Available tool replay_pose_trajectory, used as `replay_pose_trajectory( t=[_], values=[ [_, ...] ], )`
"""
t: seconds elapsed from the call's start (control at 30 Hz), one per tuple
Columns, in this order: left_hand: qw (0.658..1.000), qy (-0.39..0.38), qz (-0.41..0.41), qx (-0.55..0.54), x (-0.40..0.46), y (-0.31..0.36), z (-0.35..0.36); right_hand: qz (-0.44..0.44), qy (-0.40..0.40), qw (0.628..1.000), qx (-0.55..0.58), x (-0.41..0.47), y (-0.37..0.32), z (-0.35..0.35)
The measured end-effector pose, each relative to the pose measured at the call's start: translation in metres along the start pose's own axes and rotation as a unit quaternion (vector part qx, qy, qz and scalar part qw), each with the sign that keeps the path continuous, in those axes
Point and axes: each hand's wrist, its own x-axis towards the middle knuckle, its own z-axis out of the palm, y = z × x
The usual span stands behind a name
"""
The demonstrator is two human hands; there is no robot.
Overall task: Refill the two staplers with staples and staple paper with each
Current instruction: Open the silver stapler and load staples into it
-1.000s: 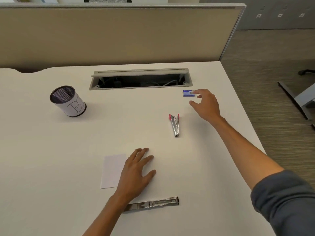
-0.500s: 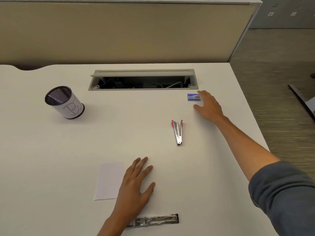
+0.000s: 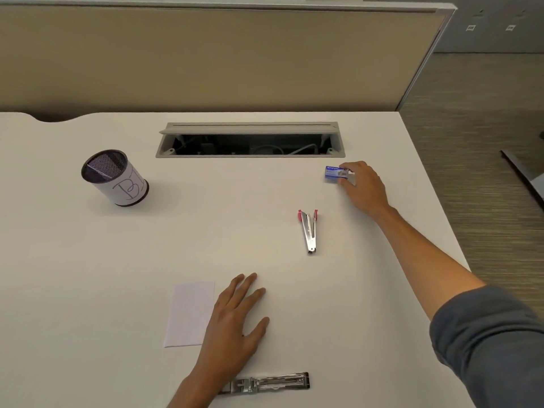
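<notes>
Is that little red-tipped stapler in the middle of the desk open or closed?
Open. The small stapler lies on the desk with its two red-tipped arms spread in a narrow V, joined only at the near end.

handwritten "b1" on mesh cup (image 3: 117, 179) paper wrap.

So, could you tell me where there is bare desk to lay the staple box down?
Bare desk runs between the pen cup and the paper, and from the cup across to the small stapler. It is tighter near the front edge, where the left hand lies flat between the paper and the big stapler.
</notes>
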Motion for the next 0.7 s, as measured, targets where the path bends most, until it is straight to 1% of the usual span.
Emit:
replay_pose_trajectory(
  t=[0.13, 0.27, 0.43, 0.7],
  values=[
    [1.0, -0.005, 0.002, 0.001, 0.001, 0.001, -0.002, -0.027, 0.018, 0.999, 0.013, -0.018, -0.015, -0.013],
    [1.0, -0.018, 0.007, 0.024, 0.001, 0.001, -0.004, -0.055, 0.027, 0.998, 0.033, -0.044, -0.033, -0.029],
    [0.999, -0.04, -0.003, 0.032, 0.005, 0.008, -0.013, -0.075, 0.02, 0.992, 0.096, -0.083, -0.062, -0.044],
    [0.998, 0.025, 0.003, -0.051, 0.009, 0.045, -0.039, -0.112, -0.014, 0.982, 0.154, -0.159, -0.112, -0.064]
  ],
)
